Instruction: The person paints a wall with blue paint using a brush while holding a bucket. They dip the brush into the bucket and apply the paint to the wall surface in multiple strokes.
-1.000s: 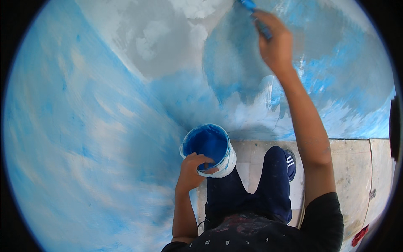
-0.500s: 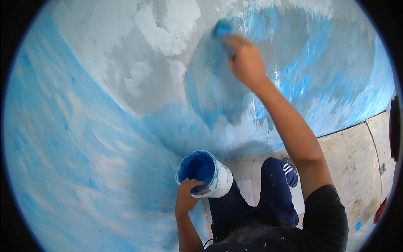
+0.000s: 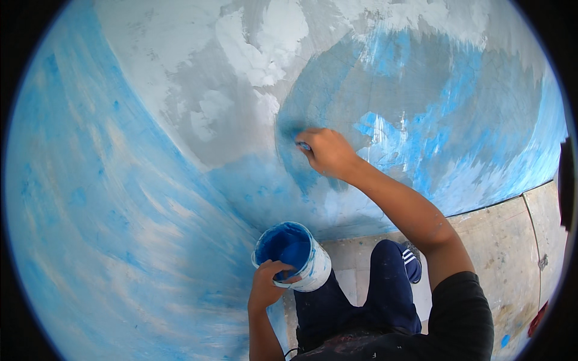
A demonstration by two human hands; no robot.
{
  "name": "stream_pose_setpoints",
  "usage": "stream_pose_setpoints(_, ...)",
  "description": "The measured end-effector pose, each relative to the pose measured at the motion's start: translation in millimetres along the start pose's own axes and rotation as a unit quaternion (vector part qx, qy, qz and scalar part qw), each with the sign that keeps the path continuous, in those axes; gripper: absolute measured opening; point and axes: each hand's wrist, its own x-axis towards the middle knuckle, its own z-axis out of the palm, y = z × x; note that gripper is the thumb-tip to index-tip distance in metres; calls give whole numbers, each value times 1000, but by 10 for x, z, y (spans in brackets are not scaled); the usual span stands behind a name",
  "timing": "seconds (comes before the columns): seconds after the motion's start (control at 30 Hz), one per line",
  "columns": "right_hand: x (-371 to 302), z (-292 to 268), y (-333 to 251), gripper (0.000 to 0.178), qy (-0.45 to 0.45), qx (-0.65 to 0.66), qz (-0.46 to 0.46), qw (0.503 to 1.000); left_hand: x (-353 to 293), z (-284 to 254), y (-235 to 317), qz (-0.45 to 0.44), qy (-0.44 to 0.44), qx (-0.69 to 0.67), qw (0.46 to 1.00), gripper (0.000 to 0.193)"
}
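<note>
My left hand (image 3: 270,283) grips the near rim of a white, paint-smeared bucket (image 3: 314,269), its fingers hooked over the edge. Blue paint (image 3: 295,255) lies inside the bucket, which is tilted toward the wall. My right hand (image 3: 330,152) is closed around the handle of a paintbrush (image 3: 304,145). The brush head is blurred and mostly hidden by the fingers, against the left side of a grey-blue painted patch on the wall (image 3: 337,90).
Light blue streaks cover the wall on the left (image 3: 108,228); grey and white patches lie above. My bent legs (image 3: 391,289) are below, by the wall's foot. A stained floor (image 3: 500,246) with a blue paint spot (image 3: 505,341) extends to the right.
My right hand has swept the brush down the wall and slightly left. My left hand still grips the bucket in nearly the same place. The view has shifted a little.
</note>
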Motion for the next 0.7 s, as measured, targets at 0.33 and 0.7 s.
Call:
stream_pose_setpoints(0.33,114,-1441,334,16,391,35,71,917,-7,-37,17,7,-4,-5,1000,27)
stream_pose_setpoints(0.7,-716,-403,386,17,-36,-46,36,998,91,-154,176,48,-30,-3,998,25)
